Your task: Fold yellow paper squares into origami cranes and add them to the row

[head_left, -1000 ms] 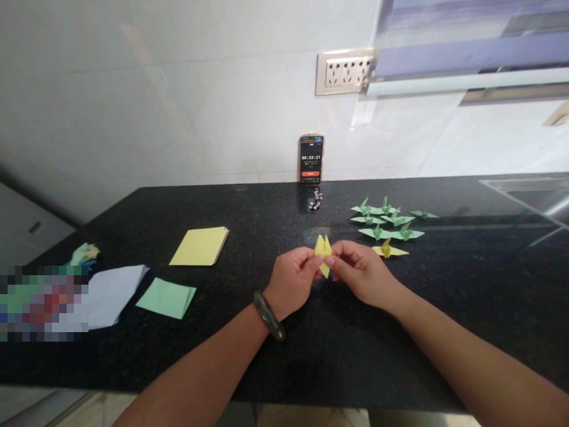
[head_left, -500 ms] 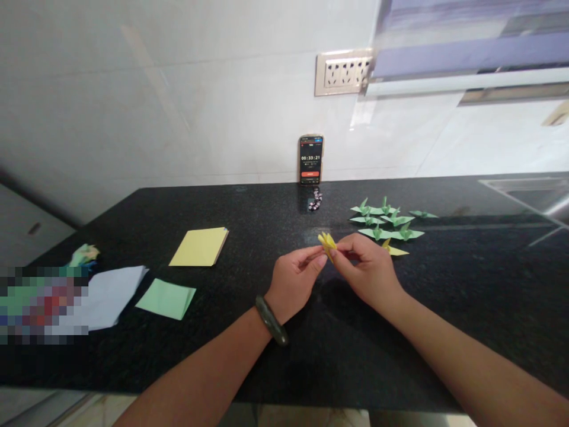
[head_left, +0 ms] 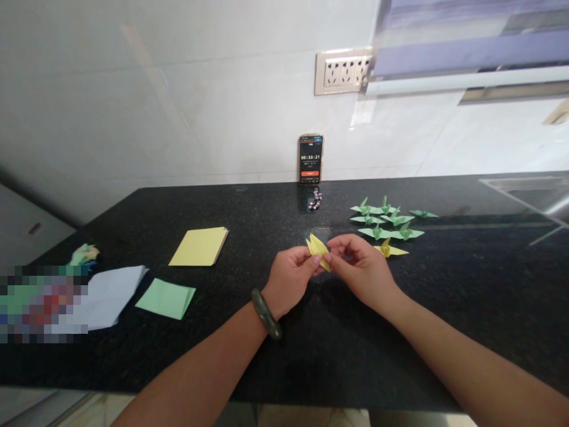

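A small folded piece of yellow origami paper (head_left: 318, 249), with pointed flaps at its upper end, is held just above the dark counter. My left hand (head_left: 291, 274), a dark green bangle at its wrist, pinches it between thumb and fingers from the left. From the right, my right hand (head_left: 361, 264) grips its lower right edge with thumb and fingertips. Just beyond my right hand lies a finished yellow paper crane (head_left: 389, 249), partly covered by the hand. Several green paper cranes (head_left: 384, 219) sit in rows behind it.
Left of my hands are a stack of yellow paper squares (head_left: 199, 247), a folded green sheet (head_left: 166, 298) and white sheets (head_left: 116, 295). A phone (head_left: 310, 159) showing a timer leans on the wall, its beaded strap (head_left: 315, 200) on the counter (head_left: 267, 207).
The folded yellow paper has turned and shifted slightly left and down, now showing a broader face. My left thumb has moved onto it, and more of the yellow crane shows.
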`<state>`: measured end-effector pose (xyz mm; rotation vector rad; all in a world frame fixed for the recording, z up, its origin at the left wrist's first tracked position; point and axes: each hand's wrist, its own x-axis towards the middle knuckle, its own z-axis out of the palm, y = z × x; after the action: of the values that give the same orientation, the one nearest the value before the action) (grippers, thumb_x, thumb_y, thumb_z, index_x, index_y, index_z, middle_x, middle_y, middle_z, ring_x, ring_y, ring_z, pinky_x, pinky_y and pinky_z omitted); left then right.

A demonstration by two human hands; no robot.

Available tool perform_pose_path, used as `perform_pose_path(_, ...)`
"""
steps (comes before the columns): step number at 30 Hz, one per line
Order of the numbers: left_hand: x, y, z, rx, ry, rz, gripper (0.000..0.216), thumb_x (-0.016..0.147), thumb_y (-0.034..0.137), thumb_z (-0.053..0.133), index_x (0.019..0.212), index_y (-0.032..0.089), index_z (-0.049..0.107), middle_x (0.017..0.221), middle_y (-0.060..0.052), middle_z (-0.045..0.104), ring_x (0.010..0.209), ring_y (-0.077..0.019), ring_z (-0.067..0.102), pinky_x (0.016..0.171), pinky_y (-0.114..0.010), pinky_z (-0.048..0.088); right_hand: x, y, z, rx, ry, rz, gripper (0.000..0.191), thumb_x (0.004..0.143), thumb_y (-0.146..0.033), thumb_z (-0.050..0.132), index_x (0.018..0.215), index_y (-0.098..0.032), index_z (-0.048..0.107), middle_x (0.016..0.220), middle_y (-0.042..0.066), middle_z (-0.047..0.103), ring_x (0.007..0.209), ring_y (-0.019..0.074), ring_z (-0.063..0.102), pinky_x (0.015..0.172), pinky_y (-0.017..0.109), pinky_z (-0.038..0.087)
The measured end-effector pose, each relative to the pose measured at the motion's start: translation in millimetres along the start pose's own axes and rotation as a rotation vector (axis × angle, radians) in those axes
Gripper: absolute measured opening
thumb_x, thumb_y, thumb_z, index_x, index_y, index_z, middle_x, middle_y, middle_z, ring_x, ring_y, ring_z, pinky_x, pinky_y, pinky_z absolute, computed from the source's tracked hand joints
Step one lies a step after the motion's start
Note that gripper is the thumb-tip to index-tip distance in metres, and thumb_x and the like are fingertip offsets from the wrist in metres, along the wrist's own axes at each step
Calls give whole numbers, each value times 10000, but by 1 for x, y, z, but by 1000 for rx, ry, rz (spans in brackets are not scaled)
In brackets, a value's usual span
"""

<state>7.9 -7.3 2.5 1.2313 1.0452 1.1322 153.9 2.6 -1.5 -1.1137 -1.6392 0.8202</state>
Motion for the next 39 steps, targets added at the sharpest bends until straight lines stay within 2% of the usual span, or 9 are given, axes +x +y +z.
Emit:
perform_pose_path(4, 1, -1, -3, 105, -23, 32, 194, 733, 315, 589, 738, 128, 639, 674, -28, 639, 622, -130, 573, 635, -261, 465, 2, -3, -2, -30, -28, 9, 98, 728, -265, 608, 724, -169, 591, 571, -19, 543, 496, 98, 486, 467, 221, 399)
perform_pose_path(8, 1, -5, -7, 395, -59, 148, 211, 775, 309, 530, 699, 133, 617, 620, -9, 579, 571, -114, 499, 554, -239, 399, 3, -4, -5, -84, -34, -28, 88, 726, -257, 604, 717, -170, 611, 619, 0, 558, 540, 108, 495, 485, 226, 395)
perform_pose_path(10, 0, -6, -6, 455, -80, 174, 202, 782, 296, 515, 713, 134, 614, 617, -3, 560, 562, -109, 473, 541, -235, 376, 4, -3, -6, -110, -49, -37, 81, 724, -250, 605, 717, -170, 613, 640, 5, 563, 564, 112, 502, 499, 227, 401)
perform_pose_path(13, 0, -4, -4, 383, -94, 150, 185, 765, 295, 534, 735, 130, 611, 622, 0, 552, 559, -104, 462, 542, -234, 369, 5, -2, -6, -114, -79, -22, 87, 730, -254, 600, 707, -170, 608, 624, -1, 549, 540, 102, 491, 474, 217, 399)
perform_pose_path(18, 0, 0, -3, 158, -78, 19, 197, 707, 315, 606, 706, 119, 592, 613, 4, 544, 548, -95, 455, 533, -228, 361, 6, -5, -8, 92, -142, 62, 166, 731, -320, 610, 699, -163, 565, 602, -18, 520, 503, 85, 471, 440, 207, 437)
perform_pose_path(21, -1, 0, -4, 150, -68, 11, 210, 688, 324, 629, 707, 117, 603, 621, -1, 557, 551, -97, 460, 541, -233, 364, 7, -5, -9, 120, -198, 64, 166, 732, -323, 619, 738, -160, 586, 613, -19, 512, 516, 87, 474, 453, 214, 443)
perform_pose_path(30, -2, 7, 0, 35, -57, -2, 179, 645, 288, 667, 659, 123, 598, 579, 14, 563, 530, -82, 465, 529, -218, 363, 9, -2, -15, -50, -128, -314, 74, 775, -183, 593, 762, -194, 665, 682, 15, 563, 624, 115, 535, 562, 244, 440)
perform_pose_path(34, -3, 15, 1, -21, -72, -69, 209, 615, 295, 696, 572, 121, 588, 533, 19, 555, 506, -69, 455, 515, -204, 356, 9, -5, -21, -202, -168, -529, 178, 791, -130, 542, 824, -227, 687, 740, 28, 570, 664, 112, 562, 562, 224, 443)
perform_pose_path(39, -1, 9, -3, -166, -101, -138, 193, 599, 277, 714, 631, 107, 630, 581, 2, 587, 538, -70, 495, 556, -209, 392, 9, -7, -25, -288, -247, -614, 221, 819, -156, 503, 877, -256, 693, 741, 23, 573, 641, 99, 565, 539, 206, 449)
